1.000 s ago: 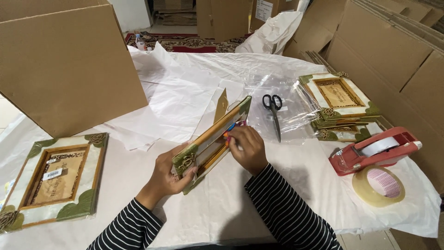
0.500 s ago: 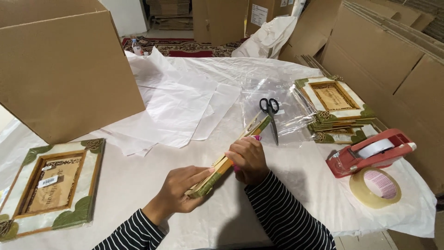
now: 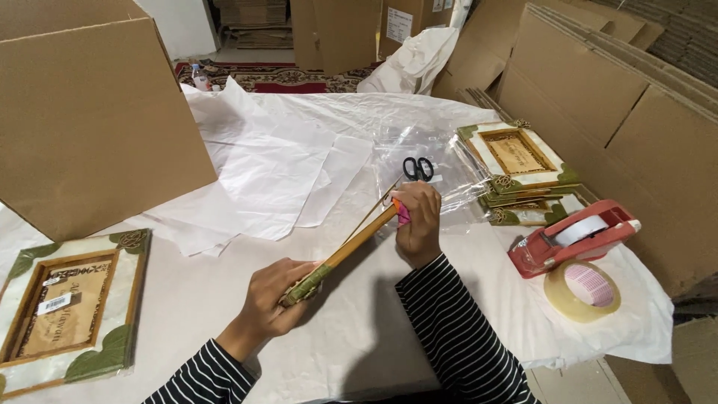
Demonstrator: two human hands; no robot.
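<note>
I hold a flat picture frame [image 3: 351, 247] edge-on above the table, so only its thin wooden side and a green corner show. My left hand [image 3: 275, 293] grips the near, lower end. My right hand [image 3: 416, 222] grips the far, upper end and also pinches a small pink and orange thing [image 3: 402, 213] against the frame. Both arms wear black and white striped sleeves.
A matching frame [image 3: 71, 308] lies flat at the left edge. A stack of frames [image 3: 520, 168] sits at the right beside clear plastic bags [image 3: 419, 150] and black scissors [image 3: 417, 167]. A red tape dispenser [image 3: 572, 237] and tape roll [image 3: 583, 290] lie near right. A large cardboard box [image 3: 90, 120] stands at the left.
The frame has turned from tilted, with its face partly showing, to nearly edge-on. Both hands stayed on its ends and the camera view shifted slightly.
</note>
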